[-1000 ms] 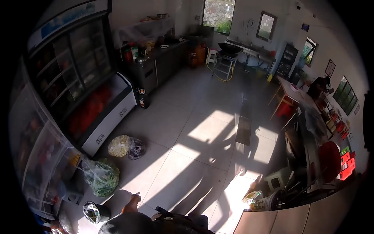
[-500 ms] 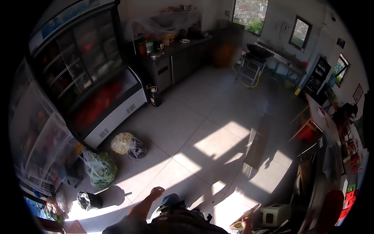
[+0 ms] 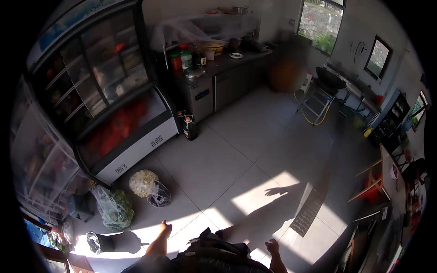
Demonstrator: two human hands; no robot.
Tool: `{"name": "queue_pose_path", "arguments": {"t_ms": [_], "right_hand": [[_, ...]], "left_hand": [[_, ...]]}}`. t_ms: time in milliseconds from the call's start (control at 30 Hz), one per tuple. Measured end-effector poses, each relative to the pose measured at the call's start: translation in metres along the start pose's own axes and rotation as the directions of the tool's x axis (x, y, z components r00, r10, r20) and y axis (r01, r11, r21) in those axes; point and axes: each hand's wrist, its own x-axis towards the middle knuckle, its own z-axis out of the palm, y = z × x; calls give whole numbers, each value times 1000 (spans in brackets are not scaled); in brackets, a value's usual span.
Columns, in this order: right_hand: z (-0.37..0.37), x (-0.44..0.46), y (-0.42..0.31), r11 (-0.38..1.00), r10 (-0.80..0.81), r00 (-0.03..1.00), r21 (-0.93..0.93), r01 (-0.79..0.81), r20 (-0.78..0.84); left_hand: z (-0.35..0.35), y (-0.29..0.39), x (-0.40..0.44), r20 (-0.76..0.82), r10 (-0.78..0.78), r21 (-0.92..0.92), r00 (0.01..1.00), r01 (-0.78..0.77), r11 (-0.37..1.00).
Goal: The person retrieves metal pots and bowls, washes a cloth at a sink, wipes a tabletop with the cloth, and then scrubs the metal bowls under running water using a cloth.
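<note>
My left hand (image 3: 166, 228) hangs in front of me at the bottom centre, over the sunlit floor, its fingers apart and nothing in it. A hand shadow (image 3: 275, 191) with spread fingers falls on the tiles. Low on the right, my right hand (image 3: 272, 246) is loosely curled, with nothing visible in it. Both hands are away from any object. Nearest to my left hand are a clear bag of leafy greens (image 3: 114, 210), a bag of pale food pieces (image 3: 144, 183) and a dark bag (image 3: 160, 195), all on the floor.
A display fridge (image 3: 136, 152) stands left, beside a dark-capped bottle (image 3: 190, 128) and a steel counter (image 3: 199, 98). A lined bin (image 3: 101, 243) is lower left. Ahead are a wok on a stand (image 3: 330, 79) and a floor grate (image 3: 307, 213). A table (image 3: 388, 175) and dark furniture line the right.
The view has moved forward and swung right. Both forearms now show. The fridge and counter appear larger, the wok stand has shifted right in view, and the pale container at lower right has left the view.
</note>
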Motion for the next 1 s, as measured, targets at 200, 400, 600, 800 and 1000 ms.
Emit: {"name": "queue_pose_path", "arguments": {"t_ms": [200, 400, 600, 800, 1000], "right_hand": [[7, 15, 40, 850, 490, 838, -348, -396, 242], [-82, 212, -57, 836, 466, 875, -255, -485, -135], [-127, 530, -446, 709, -674, 725, -405, 578, -145], [-90, 547, -861, 550, -787, 575, 171, 818, -222], [-38, 545, -1038, 443, -896, 435, 92, 892, 88]], "left_hand": [[94, 211, 65, 121, 528, -108, 841, -518, 849], [157, 266, 115, 20, 435, -137, 900, -429, 893], [154, 172, 166, -268, -110, -344, 957, 11, 939], [143, 145, 120, -7, -758, -833, 652, 415, 366], [138, 250, 149, 56, -666, -936, 744, 271, 225]]}}
